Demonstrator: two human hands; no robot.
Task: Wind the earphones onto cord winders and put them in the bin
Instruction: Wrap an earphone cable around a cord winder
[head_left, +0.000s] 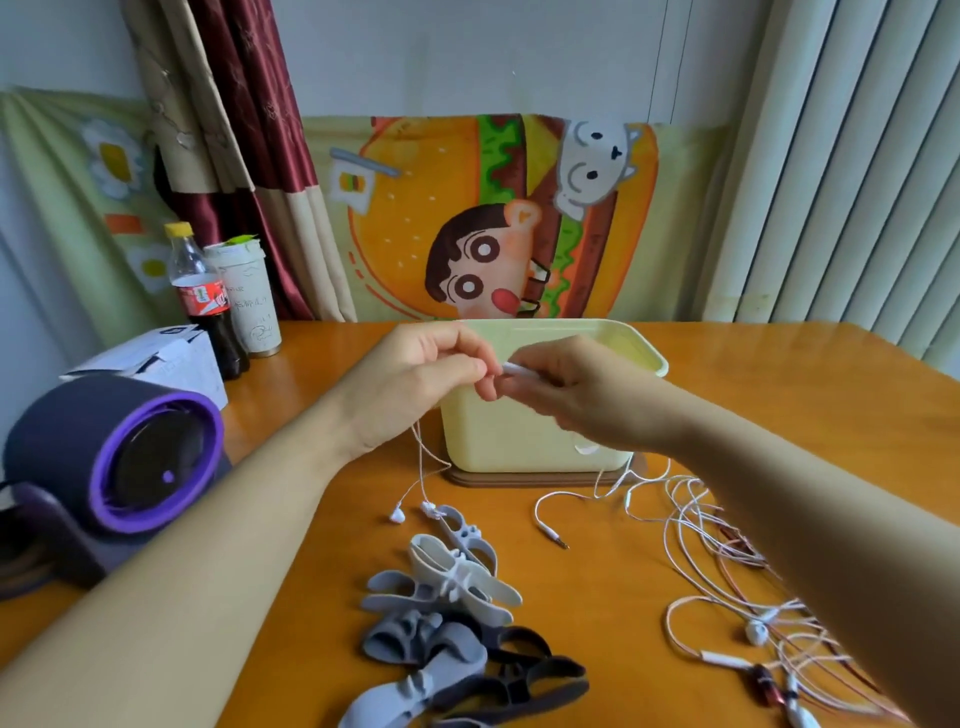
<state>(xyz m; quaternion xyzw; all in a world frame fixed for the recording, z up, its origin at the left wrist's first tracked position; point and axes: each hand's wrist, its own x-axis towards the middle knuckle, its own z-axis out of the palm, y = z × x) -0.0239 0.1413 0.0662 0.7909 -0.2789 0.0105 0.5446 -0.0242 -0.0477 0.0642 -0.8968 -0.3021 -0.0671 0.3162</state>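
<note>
My left hand (415, 379) and my right hand (561, 387) meet in front of the pale yellow bin (519, 441), both pinching a small white cord winder (514, 370). A white earphone cord (422, 467) hangs from my left hand, its two earbuds (397, 515) lying on the table. The cord's plug end (553, 535) trails on the table below my right hand. A heap of grey, white and black cord winders (452, 618) lies nearer to me. More tangled earphones (737, 597), white and reddish, sprawl at the right.
The wooden table (322, 519) holds a purple and black round device (130, 462) at the left, with a white box (166, 358), a cola bottle (202, 301) and a paper cup (249, 301) behind it. The bin stands on a brown base (498, 479).
</note>
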